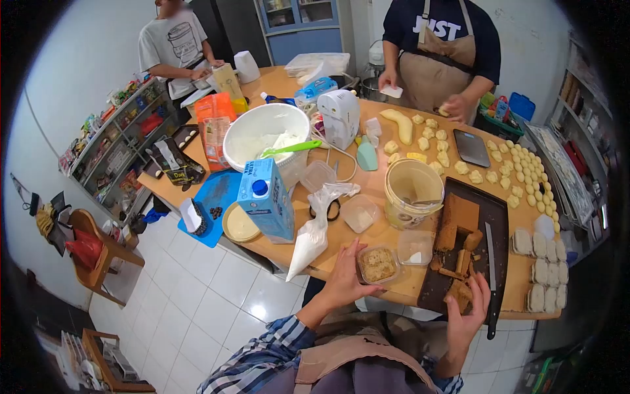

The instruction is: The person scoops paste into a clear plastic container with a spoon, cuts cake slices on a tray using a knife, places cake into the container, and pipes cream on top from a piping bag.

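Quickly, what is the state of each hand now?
Left hand: curved around, holding the clear plastic container.
Right hand: holding a brown cake piece; lifted or not, unclear.

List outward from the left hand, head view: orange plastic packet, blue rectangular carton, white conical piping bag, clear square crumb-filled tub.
1. Clear square tub: touching the left hand.
2. Piping bag: just left.
3. Blue carton: farther left.
4. Orange packet: farthest, back left.
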Demonstrator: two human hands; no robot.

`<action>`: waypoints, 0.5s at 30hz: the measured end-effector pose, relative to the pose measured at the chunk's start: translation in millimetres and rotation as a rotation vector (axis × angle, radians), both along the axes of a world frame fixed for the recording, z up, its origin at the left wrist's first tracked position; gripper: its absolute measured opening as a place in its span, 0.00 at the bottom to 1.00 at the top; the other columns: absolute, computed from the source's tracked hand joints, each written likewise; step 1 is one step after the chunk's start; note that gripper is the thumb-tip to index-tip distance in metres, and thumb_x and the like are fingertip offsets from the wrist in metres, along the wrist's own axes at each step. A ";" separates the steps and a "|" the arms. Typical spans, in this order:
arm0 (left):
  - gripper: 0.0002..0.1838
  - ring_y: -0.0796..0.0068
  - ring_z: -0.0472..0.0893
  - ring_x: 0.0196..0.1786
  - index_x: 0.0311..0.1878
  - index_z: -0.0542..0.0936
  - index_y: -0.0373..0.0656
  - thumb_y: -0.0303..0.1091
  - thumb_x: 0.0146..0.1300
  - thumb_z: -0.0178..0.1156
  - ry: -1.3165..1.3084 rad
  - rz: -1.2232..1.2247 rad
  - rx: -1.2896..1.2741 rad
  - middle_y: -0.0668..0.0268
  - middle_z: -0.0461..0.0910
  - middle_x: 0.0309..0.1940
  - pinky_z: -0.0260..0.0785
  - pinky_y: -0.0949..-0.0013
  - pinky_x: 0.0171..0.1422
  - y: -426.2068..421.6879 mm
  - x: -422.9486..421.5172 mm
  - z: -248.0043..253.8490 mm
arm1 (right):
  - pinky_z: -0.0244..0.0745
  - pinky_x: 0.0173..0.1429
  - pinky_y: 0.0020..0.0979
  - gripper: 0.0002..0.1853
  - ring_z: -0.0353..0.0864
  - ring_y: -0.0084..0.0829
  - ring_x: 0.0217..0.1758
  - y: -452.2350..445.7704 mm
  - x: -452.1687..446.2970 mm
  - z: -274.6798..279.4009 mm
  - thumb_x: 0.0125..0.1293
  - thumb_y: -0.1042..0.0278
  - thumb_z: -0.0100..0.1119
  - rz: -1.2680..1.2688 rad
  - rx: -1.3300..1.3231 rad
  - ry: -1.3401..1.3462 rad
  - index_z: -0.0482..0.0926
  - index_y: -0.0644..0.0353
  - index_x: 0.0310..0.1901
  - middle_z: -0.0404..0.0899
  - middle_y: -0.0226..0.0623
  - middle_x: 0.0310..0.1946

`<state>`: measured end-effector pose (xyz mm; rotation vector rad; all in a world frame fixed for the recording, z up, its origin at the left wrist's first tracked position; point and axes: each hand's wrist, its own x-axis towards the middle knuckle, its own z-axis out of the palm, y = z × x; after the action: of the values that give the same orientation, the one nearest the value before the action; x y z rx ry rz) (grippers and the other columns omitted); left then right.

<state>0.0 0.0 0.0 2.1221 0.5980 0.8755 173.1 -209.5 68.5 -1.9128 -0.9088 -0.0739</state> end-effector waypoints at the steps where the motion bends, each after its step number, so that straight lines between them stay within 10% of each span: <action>1: 0.61 0.48 0.62 0.63 0.67 0.48 0.32 0.47 0.35 0.77 0.004 0.012 0.013 0.49 0.66 0.57 0.46 0.48 0.70 1.7 3.1 -2.8 | 0.59 0.66 0.39 0.27 0.62 0.41 0.64 -3.8 -0.5 2.1 0.48 0.81 0.62 -0.025 0.019 0.012 0.72 0.64 0.54 0.62 0.42 0.61; 15: 0.62 0.50 0.68 0.55 0.67 0.47 0.30 0.42 0.33 0.78 0.013 0.029 0.134 0.48 0.68 0.54 0.61 0.58 0.61 -7.9 -2.5 8.9 | 0.58 0.65 0.35 0.20 0.65 0.38 0.62 -88.6 7.2 -22.4 0.55 0.78 0.57 -0.345 0.112 0.027 0.73 0.69 0.52 0.67 0.41 0.59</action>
<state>-2.5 -7.9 8.9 2.2455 0.5926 0.9424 180.3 -298.0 46.1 -1.9422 -0.5369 -0.2967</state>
